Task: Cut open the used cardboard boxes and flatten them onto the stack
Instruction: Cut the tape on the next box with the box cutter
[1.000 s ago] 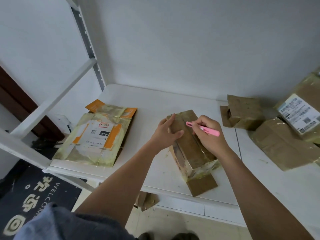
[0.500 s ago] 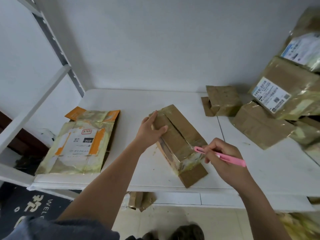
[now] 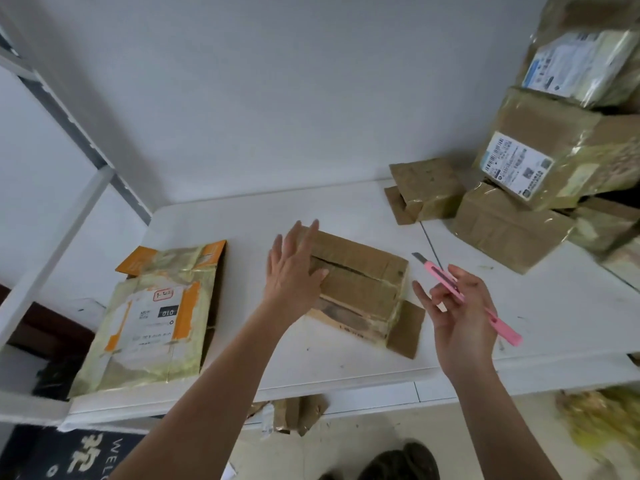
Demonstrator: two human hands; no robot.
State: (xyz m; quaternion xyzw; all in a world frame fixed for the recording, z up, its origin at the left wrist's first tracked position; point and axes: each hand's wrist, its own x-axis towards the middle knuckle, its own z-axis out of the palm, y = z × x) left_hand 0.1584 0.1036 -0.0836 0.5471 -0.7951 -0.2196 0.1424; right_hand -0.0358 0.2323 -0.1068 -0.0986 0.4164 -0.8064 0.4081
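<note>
A person's left hand (image 3: 294, 275), fingers spread flat, presses the slit cardboard box (image 3: 360, 289) at the counter's (image 3: 242, 216) centre; the right hand (image 3: 457, 313), at 3 o'clock, pinches a pink utility knife (image 3: 464, 296), blade out. Flattening appears under way; next, likely collapsing it toward the flattened stack (image 3: 152, 317) at 9 o'clock.

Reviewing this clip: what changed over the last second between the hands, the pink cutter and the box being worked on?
The left hand let go of the box; it now lies open and flat on the box's left end. The right hand drew the pink cutter off the top seam and out to the box's right, blade still extended. The box has turned to lie crosswise. The flattened stack and the pile of unopened boxes stayed put.
</note>
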